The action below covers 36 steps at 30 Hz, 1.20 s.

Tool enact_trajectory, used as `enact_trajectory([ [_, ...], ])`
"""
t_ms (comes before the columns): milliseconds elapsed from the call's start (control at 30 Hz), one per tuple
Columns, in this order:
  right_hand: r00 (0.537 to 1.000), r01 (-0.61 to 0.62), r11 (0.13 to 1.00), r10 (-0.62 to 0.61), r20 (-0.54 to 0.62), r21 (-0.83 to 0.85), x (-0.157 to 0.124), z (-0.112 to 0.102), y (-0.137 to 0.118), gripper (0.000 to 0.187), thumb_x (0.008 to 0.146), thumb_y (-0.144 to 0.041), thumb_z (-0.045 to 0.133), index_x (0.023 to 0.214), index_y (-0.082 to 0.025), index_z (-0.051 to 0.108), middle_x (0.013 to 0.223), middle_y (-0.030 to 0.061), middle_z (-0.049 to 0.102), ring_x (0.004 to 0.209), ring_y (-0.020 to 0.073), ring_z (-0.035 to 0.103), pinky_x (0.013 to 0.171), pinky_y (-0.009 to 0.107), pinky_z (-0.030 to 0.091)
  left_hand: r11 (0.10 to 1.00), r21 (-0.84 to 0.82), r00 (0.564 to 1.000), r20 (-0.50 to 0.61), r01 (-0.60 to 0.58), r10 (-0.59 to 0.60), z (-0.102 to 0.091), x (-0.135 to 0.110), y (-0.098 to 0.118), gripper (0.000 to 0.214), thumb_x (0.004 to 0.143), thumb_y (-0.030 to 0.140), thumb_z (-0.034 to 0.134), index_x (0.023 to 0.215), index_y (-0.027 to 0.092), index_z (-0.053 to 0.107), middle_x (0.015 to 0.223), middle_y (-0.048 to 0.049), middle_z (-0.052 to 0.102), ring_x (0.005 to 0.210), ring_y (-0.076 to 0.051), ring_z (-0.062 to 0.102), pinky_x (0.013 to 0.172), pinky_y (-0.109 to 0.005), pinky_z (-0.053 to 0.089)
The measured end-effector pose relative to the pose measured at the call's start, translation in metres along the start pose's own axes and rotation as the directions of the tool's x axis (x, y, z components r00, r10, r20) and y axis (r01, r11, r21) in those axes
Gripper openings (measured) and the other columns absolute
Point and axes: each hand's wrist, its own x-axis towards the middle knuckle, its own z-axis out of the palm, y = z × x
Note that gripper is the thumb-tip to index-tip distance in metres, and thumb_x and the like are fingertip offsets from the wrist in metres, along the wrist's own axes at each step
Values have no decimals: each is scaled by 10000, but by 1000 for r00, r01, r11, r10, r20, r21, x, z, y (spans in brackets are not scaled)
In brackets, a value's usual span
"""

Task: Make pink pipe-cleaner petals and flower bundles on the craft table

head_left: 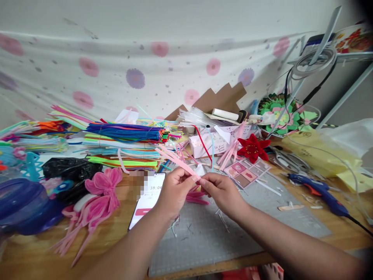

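Several light pink pipe cleaners are gripped in my left hand, their free ends pointing up and to the left. My right hand pinches the other end of the same bundle, thumb and fingertips close to my left thumb. Both hands are above the grey cutting mat. Below and behind the fingers lies a darker pink pipe-cleaner piece, partly hidden. A red pipe-cleaner flower sits behind my right hand, near a pink palette.
Bundles of coloured pipe cleaners are stacked at the back left. A pink pipe-cleaner bow lies left of the phone. A blue glue gun with its cord and scissors are on the right. A white box stands behind the hands.
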Motion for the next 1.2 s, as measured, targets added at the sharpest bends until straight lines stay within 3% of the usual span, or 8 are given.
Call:
enact_trajectory([
  [333,995,-99,973,100,7,208,9,9,5,278,804,-357,499,600,-171,532,521,-16,505,466,98,437,471,225,347,1000,-5,1000,16,2,-2,-7,8,-7,165,744,298,635,787,151,696,735,-28,669,735,-171,591,703,-279,452],
  [467,990,-136,960,126,55,243,17,10,6,273,819,-364,481,651,-162,558,504,-20,512,431,93,444,453,222,348,1000,-24,998,-69,-14,12,-9,12,-9,150,722,281,660,781,150,699,703,-20,662,723,-162,590,698,-268,454],
  [633,961,87,994,-65,268,-70,29,-1,17,210,844,-284,473,724,-163,596,625,0,569,579,111,509,566,228,382,994,-74,981,-182,-75,61,-15,18,-6,100,702,210,653,787,169,684,702,16,644,658,-104,546,637,-205,419],
  [767,901,362,793,-164,401,-489,30,-3,29,82,774,-235,591,763,-177,647,765,36,604,732,147,526,633,246,354,995,-59,977,-202,-84,71,-20,22,-5,93,674,164,642,760,173,675,686,32,626,646,-99,530,610,-192,400],
  [900,902,381,681,-127,412,-625,25,2,32,63,747,-171,585,749,-177,648,813,58,594,789,171,527,634,257,348,997,-48,977,-207,-62,51,-21,23,-7,120,667,165,632,778,175,678,699,30,625,664,-108,542,621,-203,409],
  [1033,948,261,856,-139,287,-446,27,0,33,86,704,-106,566,722,-175,615,768,21,580,717,135,523,628,239,369,998,-65,976,-217,-27,12,-20,25,-7,120,640,173,635,754,170,671,664,34,617,605,-101,538,599,-213,425],
  [1133,985,50,991,-28,171,-124,32,-4,33,22,733,-165,551,712,-173,548,651,-17,547,578,103,496,551,223,371,996,-84,975,-218,18,-36,-18,26,-7,137,622,201,660,753,161,660,617,39,601,564,-105,544,577,-228,452],
  [1200,986,-72,988,49,162,137,34,-6,32,83,752,-230,545,708,-178,496,570,-45,512,498,89,478,503,215,364,996,-82,976,-213,33,-50,-17,26,-7,158,623,220,678,765,154,654,612,36,605,556,-105,551,570,-228,463],
])
